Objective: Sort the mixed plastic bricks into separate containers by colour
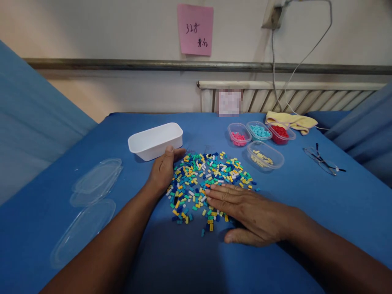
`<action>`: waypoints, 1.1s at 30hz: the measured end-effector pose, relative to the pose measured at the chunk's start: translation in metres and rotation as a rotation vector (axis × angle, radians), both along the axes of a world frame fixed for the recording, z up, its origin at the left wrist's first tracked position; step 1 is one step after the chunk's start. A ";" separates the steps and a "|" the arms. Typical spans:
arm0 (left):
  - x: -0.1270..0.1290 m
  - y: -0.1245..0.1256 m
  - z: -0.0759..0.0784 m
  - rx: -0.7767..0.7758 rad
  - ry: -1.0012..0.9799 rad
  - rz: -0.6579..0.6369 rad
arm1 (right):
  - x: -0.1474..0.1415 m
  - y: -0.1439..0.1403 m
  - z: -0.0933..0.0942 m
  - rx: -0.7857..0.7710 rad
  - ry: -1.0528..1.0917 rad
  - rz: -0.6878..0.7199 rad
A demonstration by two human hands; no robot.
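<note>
Lying leftmost on the blue cloth-covered table (190,261): clear, thin oval plastic lids (92,196); next, a white rectangular plastic tub (155,141); left hand (162,171), fingers loosely curled, edges the scattered heap of small multicoloured plastic bricks (202,179) just before the tub; right hand (251,212) lies flat, fingers spread, on the heap's near right side; further right, clear oval tubs of sorted bricks (260,141); wire-framed spectacles (321,160).
</note>
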State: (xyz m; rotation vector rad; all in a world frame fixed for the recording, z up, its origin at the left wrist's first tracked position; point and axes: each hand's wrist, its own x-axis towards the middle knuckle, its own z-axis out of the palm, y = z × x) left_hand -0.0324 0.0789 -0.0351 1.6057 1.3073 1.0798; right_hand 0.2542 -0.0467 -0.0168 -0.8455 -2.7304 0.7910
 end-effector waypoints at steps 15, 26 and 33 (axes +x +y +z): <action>0.000 -0.001 0.000 -0.026 0.028 0.003 | 0.019 0.014 -0.017 0.341 0.097 -0.380; 0.000 0.000 -0.004 -0.010 0.043 -0.008 | 0.010 0.005 -0.017 0.166 -0.068 -0.235; 0.000 -0.001 -0.004 -0.001 0.083 -0.031 | -0.001 -0.006 -0.009 0.041 -0.011 -0.054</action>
